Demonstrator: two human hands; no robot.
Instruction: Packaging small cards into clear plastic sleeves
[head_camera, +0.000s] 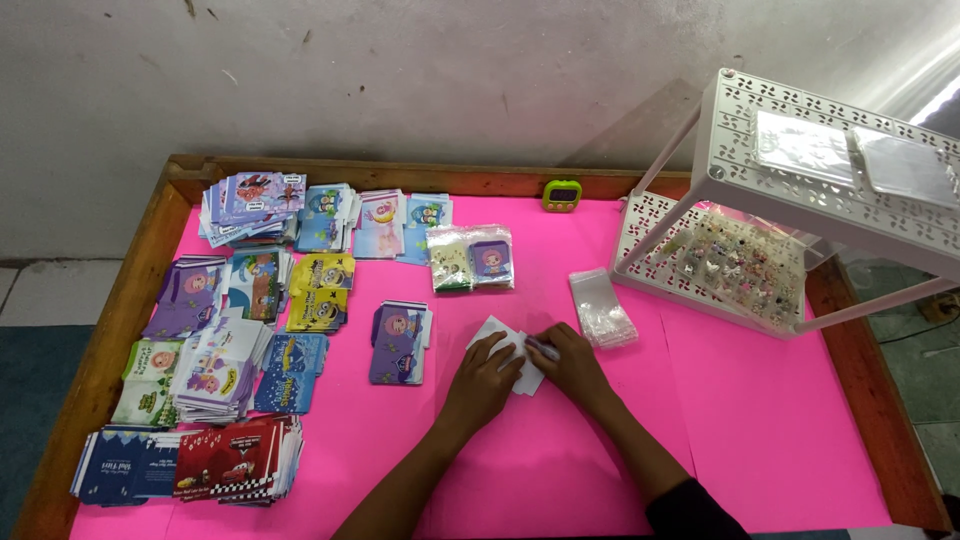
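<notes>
White paper (500, 335) lies flat in the middle of the pink tabletop (760, 430). The left hand (484, 375) presses down on it with fingers spread. The right hand (568, 362) touches its right edge and pinches something small. A stack of clear bags (602, 308) sits just beside the right hand.

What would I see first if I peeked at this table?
The bright pink sheet covering the wooden table jumps out first. On its left side lie many stacks of colourful cartoon cards. In the middle, the left hand and right hand press on a white card, and a white lattice rack stands at the right.
</notes>
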